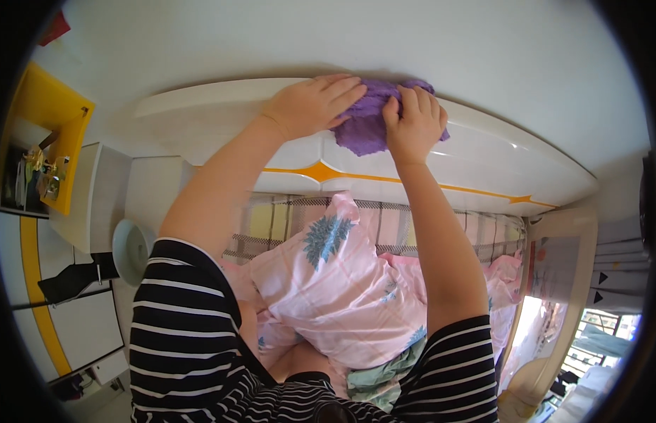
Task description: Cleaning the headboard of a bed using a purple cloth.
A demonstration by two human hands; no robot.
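A crumpled purple cloth lies against the top edge of a white headboard. My left hand holds the cloth's left side, its fingers reaching over the fabric and the thumb lower down. On the right side, my right hand grips the cloth with bent fingers, bunching it up. Part of the cloth hangs down the headboard's front between my hands. An orange stripe with star shapes runs across the headboard below them.
Pink bedding with blue leaf prints and a plaid sheet cover the bed under my arms. To the left stand a pale round bowl and a yellow open shelf. A bright window is at the right.
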